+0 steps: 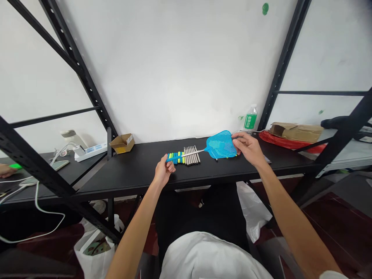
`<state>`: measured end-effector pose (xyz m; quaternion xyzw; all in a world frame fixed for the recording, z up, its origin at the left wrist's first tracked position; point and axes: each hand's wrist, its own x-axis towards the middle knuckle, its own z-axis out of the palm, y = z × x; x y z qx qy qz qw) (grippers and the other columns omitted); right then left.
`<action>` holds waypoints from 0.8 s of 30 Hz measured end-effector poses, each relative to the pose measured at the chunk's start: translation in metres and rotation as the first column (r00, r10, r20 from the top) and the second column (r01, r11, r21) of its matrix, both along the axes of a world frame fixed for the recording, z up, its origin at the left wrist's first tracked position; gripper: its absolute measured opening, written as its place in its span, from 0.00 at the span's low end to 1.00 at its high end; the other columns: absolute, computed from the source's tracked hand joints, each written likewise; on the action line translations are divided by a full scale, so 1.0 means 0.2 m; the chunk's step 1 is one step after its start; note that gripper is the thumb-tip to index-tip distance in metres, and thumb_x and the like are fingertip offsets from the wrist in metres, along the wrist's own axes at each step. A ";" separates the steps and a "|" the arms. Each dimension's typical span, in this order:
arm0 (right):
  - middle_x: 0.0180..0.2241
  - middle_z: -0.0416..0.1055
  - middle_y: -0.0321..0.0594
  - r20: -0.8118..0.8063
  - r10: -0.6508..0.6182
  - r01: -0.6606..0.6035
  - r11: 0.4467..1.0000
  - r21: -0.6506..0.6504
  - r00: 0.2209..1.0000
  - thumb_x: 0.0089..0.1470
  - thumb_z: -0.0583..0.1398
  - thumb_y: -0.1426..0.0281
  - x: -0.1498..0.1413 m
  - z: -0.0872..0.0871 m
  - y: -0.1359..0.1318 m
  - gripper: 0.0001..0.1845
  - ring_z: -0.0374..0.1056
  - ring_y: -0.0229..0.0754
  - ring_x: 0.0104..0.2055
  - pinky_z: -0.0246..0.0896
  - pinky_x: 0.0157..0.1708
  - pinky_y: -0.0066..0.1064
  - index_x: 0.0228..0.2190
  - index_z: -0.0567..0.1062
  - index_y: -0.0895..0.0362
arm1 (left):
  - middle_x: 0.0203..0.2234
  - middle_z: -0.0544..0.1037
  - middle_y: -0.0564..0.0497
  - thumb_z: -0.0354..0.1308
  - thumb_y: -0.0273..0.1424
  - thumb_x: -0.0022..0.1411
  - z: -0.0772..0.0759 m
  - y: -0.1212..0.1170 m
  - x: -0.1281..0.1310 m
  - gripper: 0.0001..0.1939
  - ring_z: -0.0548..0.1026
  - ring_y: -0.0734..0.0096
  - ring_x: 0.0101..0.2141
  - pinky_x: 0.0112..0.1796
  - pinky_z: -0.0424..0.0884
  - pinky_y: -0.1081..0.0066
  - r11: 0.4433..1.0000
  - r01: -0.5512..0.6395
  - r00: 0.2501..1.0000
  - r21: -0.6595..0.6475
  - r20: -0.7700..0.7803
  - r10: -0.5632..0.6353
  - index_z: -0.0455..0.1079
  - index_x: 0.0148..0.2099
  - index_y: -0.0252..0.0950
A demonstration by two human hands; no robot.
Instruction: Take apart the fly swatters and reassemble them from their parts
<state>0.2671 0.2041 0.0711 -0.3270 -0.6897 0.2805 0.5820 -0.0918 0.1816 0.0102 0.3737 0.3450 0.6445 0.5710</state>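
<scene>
A blue fly swatter (220,144) with a mesh head and a thin metal rod is held level above the black table (139,166). My left hand (164,169) is closed round its blue handle. At the other end, my right hand (247,147) pinches the right edge of the mesh head between thumb and fingers. Behind the handle, several metal rods with coloured grips (192,155) in yellow, green and blue lie side by side. Part of that row is hidden by the swatter. Small dark and yellow bits show under the mesh head, too covered to name.
A small open cardboard box (122,143) sits at the table's back left. Toward the back right stands a water bottle (250,118) with a green label. Black rack posts frame both sides. A power strip (91,151) and another person's hand (8,170) are at far left.
</scene>
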 end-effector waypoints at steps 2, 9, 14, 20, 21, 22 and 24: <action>0.23 0.68 0.33 0.017 0.005 -0.005 1.000 0.008 1.000 0.56 0.63 0.59 0.01 0.00 0.00 0.15 0.62 0.37 0.21 0.60 0.22 0.30 0.42 0.76 0.53 | 0.14 0.56 0.57 0.56 0.44 0.66 0.00 0.00 0.00 0.27 0.56 0.78 0.17 0.22 0.58 0.72 1.000 0.002 1.000 0.001 0.001 -0.002 0.52 0.20 0.38; 0.24 0.69 0.36 0.095 -0.004 0.001 0.999 0.039 0.995 0.55 0.63 0.59 0.03 0.00 0.00 0.16 0.63 0.38 0.24 0.63 0.25 0.32 0.42 0.80 0.53 | 0.13 0.56 0.57 0.57 0.44 0.65 -0.01 0.01 -0.01 0.27 0.57 0.78 0.17 0.22 0.59 0.71 1.000 0.012 1.000 -0.003 0.012 -0.012 0.52 0.20 0.38; 0.30 0.75 0.39 0.112 -0.047 0.040 0.997 0.063 0.993 0.55 0.63 0.58 0.03 -0.02 0.01 0.17 0.67 0.41 0.28 0.67 0.26 0.33 0.44 0.81 0.51 | 0.14 0.55 0.57 0.56 0.44 0.66 -0.01 0.01 -0.01 0.27 0.57 0.77 0.17 0.22 0.59 0.71 1.000 0.022 1.000 -0.003 0.003 -0.022 0.52 0.20 0.38; 0.51 0.73 0.45 0.112 -0.065 0.050 0.990 0.130 0.992 0.54 0.64 0.57 0.01 -0.01 0.00 0.17 0.71 0.48 0.42 0.73 0.31 0.37 0.43 0.82 0.50 | 0.14 0.54 0.57 0.55 0.44 0.66 -0.01 0.01 -0.01 0.28 0.56 0.77 0.17 0.21 0.59 0.72 1.000 0.012 1.000 0.005 -0.004 -0.012 0.51 0.20 0.39; 0.55 0.70 0.44 0.124 -0.076 0.058 0.988 0.145 0.989 0.54 0.64 0.56 0.01 0.00 -0.01 0.16 0.71 0.49 0.45 0.73 0.32 0.37 0.42 0.82 0.49 | 0.14 0.54 0.57 0.55 0.45 0.66 -0.01 0.01 -0.01 0.28 0.56 0.77 0.17 0.21 0.59 0.72 1.000 0.011 1.000 0.004 -0.006 -0.011 0.51 0.20 0.39; 0.57 0.68 0.44 0.138 -0.089 0.068 0.985 0.156 0.986 0.55 0.64 0.56 0.01 0.00 -0.02 0.16 0.71 0.50 0.47 0.74 0.33 0.37 0.41 0.83 0.48 | 0.14 0.54 0.57 0.56 0.45 0.66 0.00 0.01 -0.01 0.28 0.56 0.77 0.17 0.21 0.59 0.72 1.000 0.012 1.000 0.003 -0.007 -0.012 0.51 0.20 0.39; 0.55 0.70 0.44 0.160 -0.108 0.082 0.983 0.162 0.981 0.55 0.64 0.56 0.01 0.01 -0.02 0.14 0.71 0.51 0.48 0.73 0.33 0.37 0.39 0.83 0.49 | 0.14 0.55 0.57 0.56 0.45 0.66 0.00 0.01 0.00 0.27 0.56 0.77 0.17 0.21 0.59 0.72 1.000 0.013 1.000 0.002 -0.003 -0.013 0.51 0.20 0.39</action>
